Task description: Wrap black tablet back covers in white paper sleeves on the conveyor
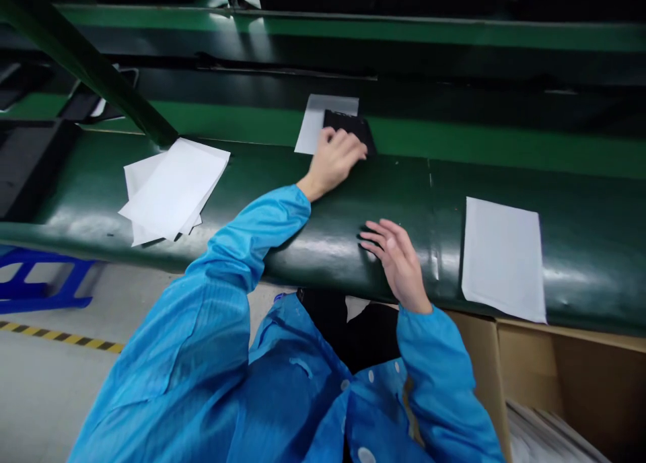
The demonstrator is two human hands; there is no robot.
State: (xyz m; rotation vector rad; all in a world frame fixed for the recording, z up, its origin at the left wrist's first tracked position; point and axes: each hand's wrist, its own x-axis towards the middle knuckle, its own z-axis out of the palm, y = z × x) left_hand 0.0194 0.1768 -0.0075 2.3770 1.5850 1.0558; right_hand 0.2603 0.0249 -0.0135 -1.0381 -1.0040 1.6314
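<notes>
My left hand point(337, 159) reaches out to the far side of the green bench, its fingers curled at the near edge of a black flat rectangular piece point(359, 128). That piece overlaps a white sheet point(311, 128) lying on the green belt strip; its exact kind is hard to tell. Above the bench's near part, my right hand point(398, 261) is held open with fingers apart and nothing in it. To its right lies a white rectangular sheet or thin sleeve point(503, 261).
Several white sheets point(176, 188) lie fanned at the left, beside a slanted green post point(108, 79). A dark tray point(30, 160) and black pieces lie farther left. Below the right edge stands an open cardboard box point(482, 362) with papers point(540, 436). A blue stool point(43, 285) is at lower left.
</notes>
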